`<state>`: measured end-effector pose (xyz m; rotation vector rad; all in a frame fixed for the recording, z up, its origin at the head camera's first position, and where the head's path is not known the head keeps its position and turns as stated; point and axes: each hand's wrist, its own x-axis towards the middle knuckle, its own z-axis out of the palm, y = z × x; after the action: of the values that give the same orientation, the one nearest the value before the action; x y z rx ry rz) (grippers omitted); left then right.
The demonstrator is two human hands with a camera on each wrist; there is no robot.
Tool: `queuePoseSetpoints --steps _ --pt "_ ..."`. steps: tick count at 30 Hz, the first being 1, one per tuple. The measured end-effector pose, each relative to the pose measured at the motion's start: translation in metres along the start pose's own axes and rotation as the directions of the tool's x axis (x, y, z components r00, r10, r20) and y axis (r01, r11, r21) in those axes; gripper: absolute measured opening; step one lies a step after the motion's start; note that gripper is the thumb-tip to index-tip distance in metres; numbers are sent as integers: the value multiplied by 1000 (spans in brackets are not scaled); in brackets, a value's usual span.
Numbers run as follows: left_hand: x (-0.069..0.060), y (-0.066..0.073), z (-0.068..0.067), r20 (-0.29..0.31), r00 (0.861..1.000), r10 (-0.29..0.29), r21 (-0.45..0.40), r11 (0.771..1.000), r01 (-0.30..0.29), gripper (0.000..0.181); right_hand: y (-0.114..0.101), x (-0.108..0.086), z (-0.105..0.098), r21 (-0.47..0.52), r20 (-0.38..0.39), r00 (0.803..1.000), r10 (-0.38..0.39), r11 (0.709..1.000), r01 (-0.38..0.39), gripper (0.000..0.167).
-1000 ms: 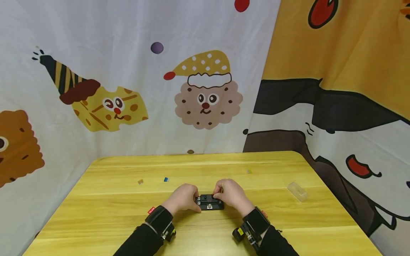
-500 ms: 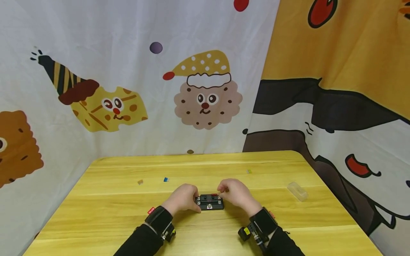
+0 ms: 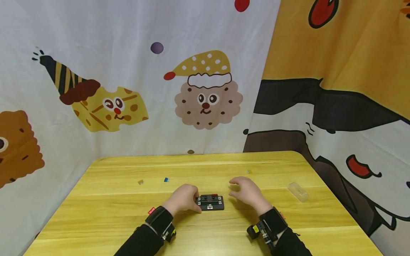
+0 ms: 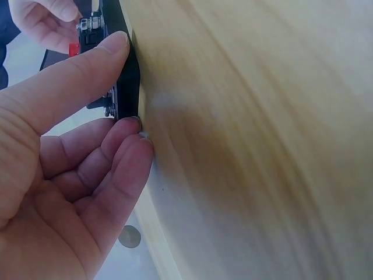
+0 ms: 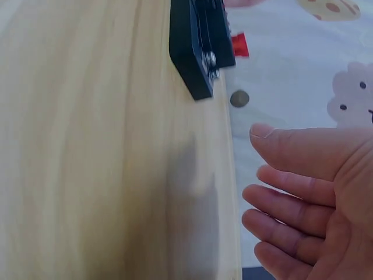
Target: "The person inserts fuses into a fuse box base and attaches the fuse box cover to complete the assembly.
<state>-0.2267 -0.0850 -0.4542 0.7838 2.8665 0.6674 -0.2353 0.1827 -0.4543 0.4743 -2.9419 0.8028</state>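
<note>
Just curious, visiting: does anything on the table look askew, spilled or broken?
Nothing stands out: the black device lies flat, the clear box shows no visible damage, and the scattered bits are too small to judge.

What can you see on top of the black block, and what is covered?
On top of the black block: a red piece toward the far edge, and metal fittings. The left hand covers part of its left end, hiding whatever is there.

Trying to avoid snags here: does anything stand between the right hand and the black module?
Nothing visible does: only tabletop shows between the right hand and the black module. The left hand grips the module's opposite end, and the clear plastic box lies on the right hand's other side.
</note>
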Motion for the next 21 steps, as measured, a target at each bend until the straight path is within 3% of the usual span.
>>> queuePoseSetpoints --steps 12,21 --pt "0 -1 1 0 1000 -8 -4 1000 8 40 27 1 -22 0 20 997 76 997 -76 53" --pt "0 0 0 2 1000 -5 -9 1000 5 40 41 6 -34 1 4 998 64 998 -64 57"
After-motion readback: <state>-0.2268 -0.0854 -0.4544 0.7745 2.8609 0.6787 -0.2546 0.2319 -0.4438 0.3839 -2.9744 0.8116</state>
